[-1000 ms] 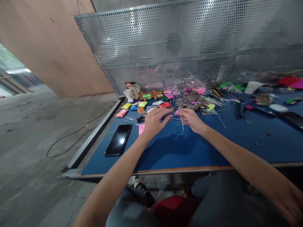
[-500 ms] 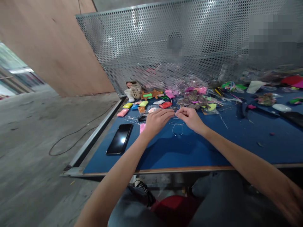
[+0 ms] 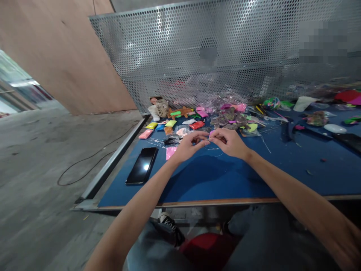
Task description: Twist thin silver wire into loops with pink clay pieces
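Over the blue table [image 3: 197, 184], my left hand [image 3: 191, 146] and my right hand [image 3: 229, 142] meet fingertip to fingertip. Thumb and fingers of each are pinched at a thin pale wire [image 3: 211, 148], which curves out beneath them. A small purple bit [image 3: 211, 133] shows between the fingertips; most of it is hidden. Close by my left hand lie a pink packet [image 3: 170, 153], a black object [image 3: 172, 140] and several loose wires. A red packet [image 3: 197, 125] is just beyond the fingers.
A phone [image 3: 141, 165] lies left of my forearm. Small coloured packets and a brown clay-like figure [image 3: 183, 112] sit farther back, beside a heap of grey pieces and plastic bags [image 3: 229, 116]. Behind rises a perforated metal screen [image 3: 180, 56]. A white oval object [image 3: 335, 128] is at the right.
My left hand has turned, its fingers now arched with the thumb showing. The purple bit has come into view, and the wire loop has been drawn up closer to my hands.
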The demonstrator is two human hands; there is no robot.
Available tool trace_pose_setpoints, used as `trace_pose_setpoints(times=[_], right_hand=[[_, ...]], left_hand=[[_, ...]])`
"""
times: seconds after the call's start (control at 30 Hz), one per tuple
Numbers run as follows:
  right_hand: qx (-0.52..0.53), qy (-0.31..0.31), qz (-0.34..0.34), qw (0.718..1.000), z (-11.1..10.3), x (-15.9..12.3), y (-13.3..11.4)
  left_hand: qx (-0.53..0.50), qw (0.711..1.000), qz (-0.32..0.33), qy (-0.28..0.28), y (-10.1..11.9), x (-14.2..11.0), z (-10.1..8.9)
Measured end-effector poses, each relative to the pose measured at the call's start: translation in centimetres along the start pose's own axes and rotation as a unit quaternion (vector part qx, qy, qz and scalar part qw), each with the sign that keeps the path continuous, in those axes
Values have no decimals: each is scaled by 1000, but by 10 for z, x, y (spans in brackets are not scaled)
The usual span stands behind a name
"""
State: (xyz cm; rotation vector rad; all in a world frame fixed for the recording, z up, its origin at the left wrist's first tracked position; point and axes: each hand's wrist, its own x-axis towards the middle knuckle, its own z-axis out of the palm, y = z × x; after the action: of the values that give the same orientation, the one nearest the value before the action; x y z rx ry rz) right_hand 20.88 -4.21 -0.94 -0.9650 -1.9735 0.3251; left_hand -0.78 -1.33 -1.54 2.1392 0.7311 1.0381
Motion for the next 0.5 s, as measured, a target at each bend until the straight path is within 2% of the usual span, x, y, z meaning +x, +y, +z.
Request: trace_pose_setpoints(times=[0.13, 0.2, 0.4, 0.5], right_hand=[[38, 14, 35, 999, 3, 2, 8], [60, 32, 45, 997, 4, 3, 11], [56, 37, 55, 996, 7, 4, 13], [40, 45, 53, 997, 10, 4, 13]], left_hand=[[92, 993, 60, 34, -1, 1, 0], [121, 989, 71, 43, -3, 2, 1], [188, 979, 18, 76, -8, 3, 5], [203, 977, 0, 72, -6, 5, 5]])
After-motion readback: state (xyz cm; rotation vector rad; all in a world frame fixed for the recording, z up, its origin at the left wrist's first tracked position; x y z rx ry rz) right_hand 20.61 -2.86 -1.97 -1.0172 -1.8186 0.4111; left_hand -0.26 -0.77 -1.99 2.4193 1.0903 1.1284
